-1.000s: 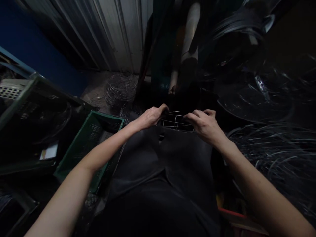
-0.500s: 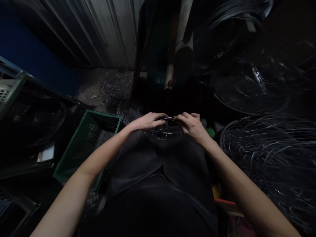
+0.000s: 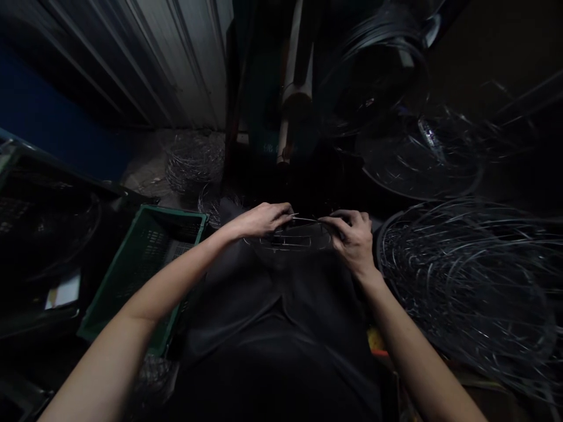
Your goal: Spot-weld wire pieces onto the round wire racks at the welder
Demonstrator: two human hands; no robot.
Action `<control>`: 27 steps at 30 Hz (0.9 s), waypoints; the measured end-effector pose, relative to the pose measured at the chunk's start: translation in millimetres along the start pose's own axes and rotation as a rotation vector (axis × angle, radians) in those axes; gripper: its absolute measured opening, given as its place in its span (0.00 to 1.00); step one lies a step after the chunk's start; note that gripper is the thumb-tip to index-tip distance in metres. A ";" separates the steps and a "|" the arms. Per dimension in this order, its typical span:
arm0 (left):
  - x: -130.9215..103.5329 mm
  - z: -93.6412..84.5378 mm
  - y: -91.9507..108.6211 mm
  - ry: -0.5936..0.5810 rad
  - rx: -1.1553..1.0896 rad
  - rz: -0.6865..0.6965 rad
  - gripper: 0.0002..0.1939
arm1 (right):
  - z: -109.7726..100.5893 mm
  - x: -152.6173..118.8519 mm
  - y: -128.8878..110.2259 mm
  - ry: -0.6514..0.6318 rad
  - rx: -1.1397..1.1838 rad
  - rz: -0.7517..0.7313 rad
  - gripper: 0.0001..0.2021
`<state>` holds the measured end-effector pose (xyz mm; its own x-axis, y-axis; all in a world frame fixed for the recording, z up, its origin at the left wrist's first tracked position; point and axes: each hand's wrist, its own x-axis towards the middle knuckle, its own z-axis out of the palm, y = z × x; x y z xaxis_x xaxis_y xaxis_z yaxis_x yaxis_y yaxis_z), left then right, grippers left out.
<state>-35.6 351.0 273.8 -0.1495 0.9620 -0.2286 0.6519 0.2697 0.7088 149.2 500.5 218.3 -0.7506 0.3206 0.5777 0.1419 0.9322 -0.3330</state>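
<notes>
Over the dark cloth on my lap, both hands are closed around thin metal wire. My left hand (image 3: 266,219) pinches one side, its fingers pointing right. My right hand (image 3: 353,237) grips the other side, with thumb and forefinger toward the middle. Between the two runs a short stretch of bright wire (image 3: 304,219). Just below it shows a curved wire frame (image 3: 290,244) with short cross pieces, resting low against the dark cloth (image 3: 281,281). The fingers cover parts of the frame, and dim light hides how the wires join.
A green plastic crate (image 3: 127,275) stands at my left. Wire rings (image 3: 196,161) lie on the floor beyond it. At my right is a wide tub heaped with wire hoops (image 3: 461,281). A round tray (image 3: 422,164) sits behind that. A machine with a pale cylinder (image 3: 297,76) stands ahead.
My hands have moved farther apart, with more wire showing between them. The right hand sits slightly lower and farther right. The head view has turned a little to the right.
</notes>
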 end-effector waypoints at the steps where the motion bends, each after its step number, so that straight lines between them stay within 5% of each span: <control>1: 0.8 2.2 2.1 -0.010 -0.021 0.007 0.15 | 0.2 -4.5 2.1 0.013 -0.014 -0.005 0.07; 5: 4.4 8.5 4.5 0.053 -0.047 -0.020 0.17 | 3.7 -8.0 3.0 0.072 -0.022 -0.022 0.08; 10: 0.1 -6.1 -3.5 0.224 -0.029 -0.035 0.18 | 7.7 12.5 0.2 0.054 -0.047 -0.014 0.05; 17: -1.8 -17.2 -14.8 0.418 -0.249 -0.064 0.19 | 15.7 54.4 -15.1 0.028 0.384 0.089 0.04; 27: 10.5 -38.4 -47.3 0.570 -0.346 0.022 0.19 | 43.3 92.6 -18.5 0.150 0.262 -0.059 0.02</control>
<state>-96.6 350.0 263.5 -0.5703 0.8142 0.1091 0.3971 0.1570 0.9043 49.2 505.7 245.7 -0.6459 0.3071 0.6990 -0.0844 0.8812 -0.4651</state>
